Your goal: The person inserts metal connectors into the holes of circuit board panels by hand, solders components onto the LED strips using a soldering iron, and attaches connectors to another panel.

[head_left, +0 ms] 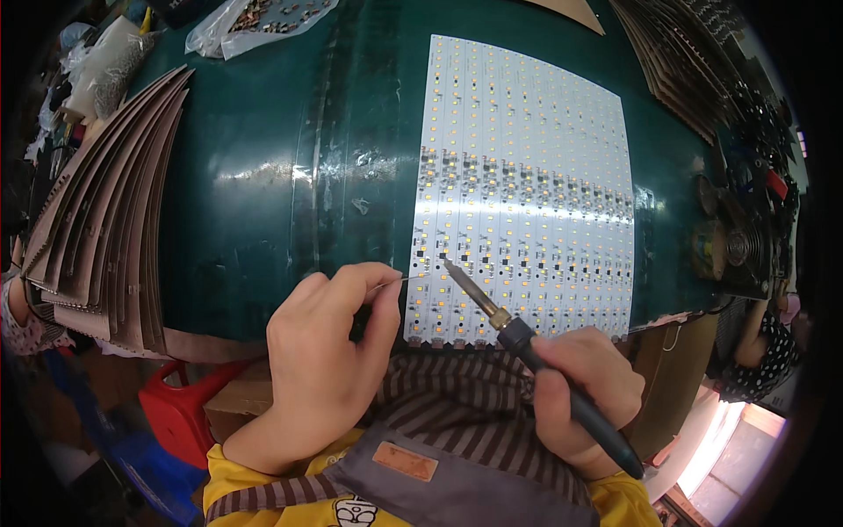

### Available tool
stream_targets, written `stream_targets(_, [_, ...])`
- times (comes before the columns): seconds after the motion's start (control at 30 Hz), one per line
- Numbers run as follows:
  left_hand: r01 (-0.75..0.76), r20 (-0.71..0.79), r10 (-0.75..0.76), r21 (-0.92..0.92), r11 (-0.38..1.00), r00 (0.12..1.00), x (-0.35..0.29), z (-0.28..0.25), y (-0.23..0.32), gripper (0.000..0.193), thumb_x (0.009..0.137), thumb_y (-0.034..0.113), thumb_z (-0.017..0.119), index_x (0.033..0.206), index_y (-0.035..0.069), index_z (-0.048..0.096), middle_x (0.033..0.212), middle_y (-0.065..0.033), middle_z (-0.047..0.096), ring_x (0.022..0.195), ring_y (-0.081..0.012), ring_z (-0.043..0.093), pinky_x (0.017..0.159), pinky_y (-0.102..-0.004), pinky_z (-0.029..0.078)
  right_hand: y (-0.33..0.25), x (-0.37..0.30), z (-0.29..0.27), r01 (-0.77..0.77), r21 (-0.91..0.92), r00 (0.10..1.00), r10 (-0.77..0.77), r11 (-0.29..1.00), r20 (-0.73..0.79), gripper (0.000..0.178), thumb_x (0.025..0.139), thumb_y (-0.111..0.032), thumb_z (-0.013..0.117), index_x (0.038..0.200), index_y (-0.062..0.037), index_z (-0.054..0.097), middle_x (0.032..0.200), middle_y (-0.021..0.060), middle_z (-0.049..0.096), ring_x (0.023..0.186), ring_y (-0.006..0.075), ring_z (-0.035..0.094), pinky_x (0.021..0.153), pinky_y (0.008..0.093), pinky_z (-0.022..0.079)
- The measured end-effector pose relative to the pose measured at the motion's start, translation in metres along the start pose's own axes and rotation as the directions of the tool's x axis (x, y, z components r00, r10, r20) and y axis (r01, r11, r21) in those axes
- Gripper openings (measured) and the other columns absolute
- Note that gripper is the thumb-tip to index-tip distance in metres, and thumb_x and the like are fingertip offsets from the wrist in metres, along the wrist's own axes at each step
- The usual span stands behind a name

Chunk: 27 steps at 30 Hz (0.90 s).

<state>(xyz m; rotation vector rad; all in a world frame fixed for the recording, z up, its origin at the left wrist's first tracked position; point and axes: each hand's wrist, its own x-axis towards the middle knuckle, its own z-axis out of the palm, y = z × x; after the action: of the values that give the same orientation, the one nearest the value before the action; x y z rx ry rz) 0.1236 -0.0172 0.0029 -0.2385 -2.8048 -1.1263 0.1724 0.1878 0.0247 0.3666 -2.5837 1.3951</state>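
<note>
On the green worktop (255,211) lies an LED panel (527,123), probably light, easily scratched and best held by its edges, while the left hand's (325,347) fingers pinch fine wire (413,278) and the right hand's (590,386) wrap a soldering iron (518,338).

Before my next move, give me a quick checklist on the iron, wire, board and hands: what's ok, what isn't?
1. Soldering iron gripped in the right hand: ok.
2. Thin wire pinched in the left hand: ok.
3. LED board lying on the green table: ok.
4. Left hand apart from the iron's tip: ok.
5. Tip touching the board: cannot tell.
6. Tip hot: cannot tell.
</note>
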Motion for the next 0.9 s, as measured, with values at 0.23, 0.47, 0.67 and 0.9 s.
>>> stream_targets(0.23, [0.019,-0.026,-0.023,-0.138,0.99,0.999,0.003,0.006,-0.012,0.009,0.079,-0.002,0.064,0.089,-0.001,0.064,0.069,-0.0028,0.064,0.053,0.0003,0.047,0.044,-0.0165,0.027,0.003,0.006,0.015,-0.071,0.042,0.993,0.075,0.997,-0.093,0.022,0.067,0.001,0.07,0.087,0.0042,0.062,0.069,0.0124,0.063,0.059,0.0236,0.062,0.054,0.029,0.049])
stream_targets(0.47, [0.074,0.033,-0.069,-0.185,0.98,0.997,0.005,0.007,-0.016,0.008,0.081,0.0,0.064,0.089,-0.001,0.064,0.069,-0.0018,0.064,0.051,0.0027,0.044,0.043,-0.0154,0.025,0.004,0.008,0.018,-0.04,-0.001,0.998,0.04,0.999,-0.04,0.021,0.066,0.002,0.068,0.085,0.0026,0.062,0.069,0.0113,0.063,0.059,0.0233,0.062,0.054,0.0298,0.05])
stream_targets(0.67, [0.1,0.013,-0.1,-0.228,0.969,0.995,0.006,0.006,-0.016,0.008,0.081,0.002,0.064,0.089,0.0,0.064,0.067,-0.0008,0.064,0.049,0.0041,0.039,0.043,-0.015,0.022,0.004,0.007,0.019,-0.035,-0.032,0.997,0.033,0.999,-0.067,0.019,0.067,0.001,0.068,0.085,0.0011,0.062,0.068,0.0103,0.063,0.057,0.023,0.062,0.054,0.0299,0.05])
stream_targets(0.9, [0.067,0.0,-0.069,-0.217,0.974,0.998,0.006,0.011,-0.019,0.008,0.08,0.001,0.065,0.088,0.0,0.065,0.065,0.0,0.064,0.048,0.0035,0.039,0.043,-0.0156,0.024,0.002,0.011,0.018,0.036,-0.074,0.999,-0.038,0.997,-0.017,0.022,0.067,0.0,0.068,0.087,0.0004,0.062,0.068,0.0095,0.062,0.058,0.0231,0.061,0.054,0.0299,0.05])
